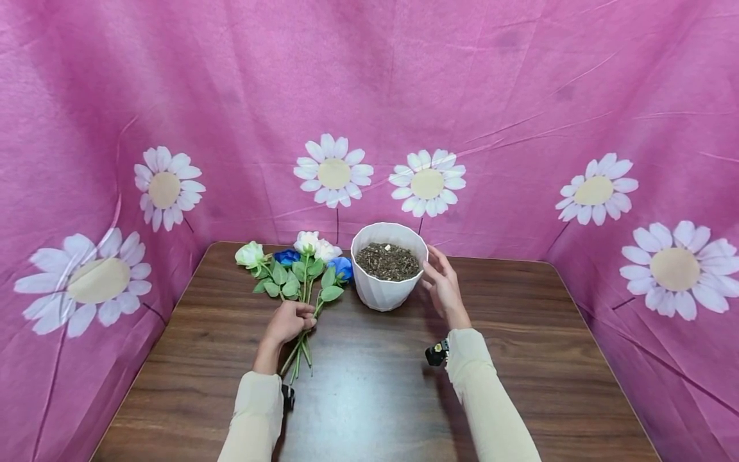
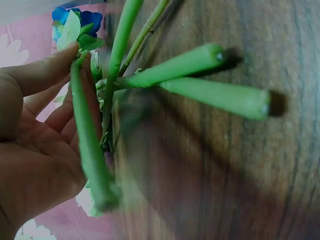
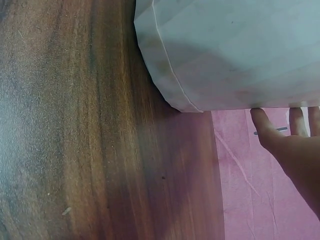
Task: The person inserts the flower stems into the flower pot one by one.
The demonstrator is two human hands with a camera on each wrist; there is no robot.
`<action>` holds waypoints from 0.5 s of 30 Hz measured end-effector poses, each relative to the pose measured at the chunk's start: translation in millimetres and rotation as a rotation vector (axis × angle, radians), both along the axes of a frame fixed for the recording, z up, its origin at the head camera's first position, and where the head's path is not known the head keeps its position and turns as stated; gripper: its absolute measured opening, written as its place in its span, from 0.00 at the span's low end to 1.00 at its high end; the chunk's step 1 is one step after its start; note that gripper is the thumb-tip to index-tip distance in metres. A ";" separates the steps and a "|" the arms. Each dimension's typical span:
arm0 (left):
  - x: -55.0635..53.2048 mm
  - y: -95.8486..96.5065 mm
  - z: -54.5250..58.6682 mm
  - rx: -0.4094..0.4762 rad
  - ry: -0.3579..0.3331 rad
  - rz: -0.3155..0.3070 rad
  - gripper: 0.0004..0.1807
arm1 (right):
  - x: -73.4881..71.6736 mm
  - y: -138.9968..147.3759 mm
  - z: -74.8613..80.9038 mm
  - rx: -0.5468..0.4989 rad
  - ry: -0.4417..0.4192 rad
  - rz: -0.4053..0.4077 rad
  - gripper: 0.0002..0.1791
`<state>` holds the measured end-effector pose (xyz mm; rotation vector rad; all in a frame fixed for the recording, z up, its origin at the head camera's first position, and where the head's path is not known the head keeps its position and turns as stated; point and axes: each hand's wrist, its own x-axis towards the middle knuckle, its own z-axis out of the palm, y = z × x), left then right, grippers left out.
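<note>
A bunch of flowers with white and blue heads [image 1: 339,267] and green leaves lies on the table, left of a white faceted pot [image 1: 381,296]. My left hand [image 1: 290,322] is over the stems; in the left wrist view its thumb and forefinger pinch one green flower stem [image 2: 89,135]. Other cut stems [image 2: 215,95] spread beside it, close to the wood. Dark soil [image 1: 388,263] fills much of the pot. Against the pot's right side, my right hand [image 1: 444,285] rests its fingertips [image 3: 258,114], the fingers fairly straight. Which head belongs to the pinched stem is unclear.
The brown wooden table [image 1: 358,410] ends at a pink cloth [image 1: 369,83] printed with daisies, which hangs behind and at both sides. The pot stands near the table's back edge. A small pale bit [image 1: 387,247] lies on the soil.
</note>
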<state>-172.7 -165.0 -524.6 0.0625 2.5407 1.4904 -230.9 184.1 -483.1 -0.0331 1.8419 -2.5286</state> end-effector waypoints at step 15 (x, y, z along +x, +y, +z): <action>-4.3 6.5 -0.5 0.335 -0.090 0.191 0.19 | 1.9 -2.1 2.5 -0.014 -0.013 -0.012 0.29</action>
